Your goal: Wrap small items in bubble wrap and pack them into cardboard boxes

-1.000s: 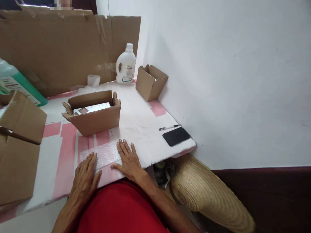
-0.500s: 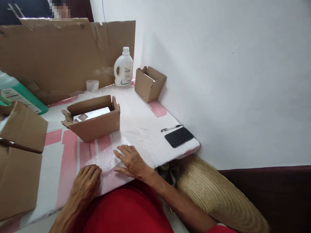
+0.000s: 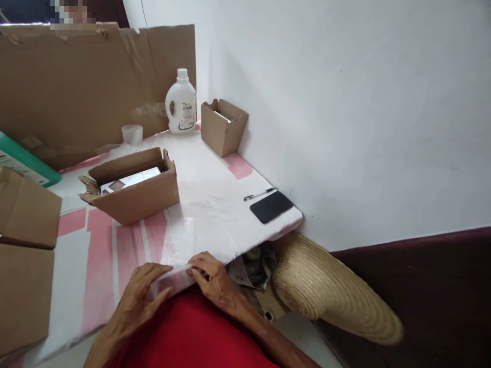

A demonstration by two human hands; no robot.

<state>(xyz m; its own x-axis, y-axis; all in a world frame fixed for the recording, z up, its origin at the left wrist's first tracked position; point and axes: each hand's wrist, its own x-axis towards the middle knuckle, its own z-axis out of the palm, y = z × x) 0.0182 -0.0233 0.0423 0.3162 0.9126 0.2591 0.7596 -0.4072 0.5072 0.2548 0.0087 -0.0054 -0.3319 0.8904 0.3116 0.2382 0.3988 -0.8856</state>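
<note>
A clear sheet of bubble wrap (image 3: 178, 240) lies at the near edge of the table, its near edge at my fingers. My left hand (image 3: 140, 291) has its fingertips over that edge on the left side, the thumb lower and apart from the fingers. On the right side, my right hand (image 3: 213, 281) pinches the same edge between thumb and fingers. The two hands sit close together, just above my red clothing. Beyond the wrap stands an open cardboard box (image 3: 149, 199) with a white printed box (image 3: 132, 180) inside.
A black phone (image 3: 271, 206) and a pen (image 3: 259, 194) lie near the right corner. Against the wall are a smaller open box (image 3: 217, 133) and a white jug (image 3: 182, 107). Larger cartons (image 3: 25, 296) stand left. A straw hat (image 3: 326, 286) hangs below the table edge.
Both hands have moved nearer the table edge and closer together, from lying on the bubble wrap to its near edge. The wrap now lies straighter. The view has shifted slightly right.
</note>
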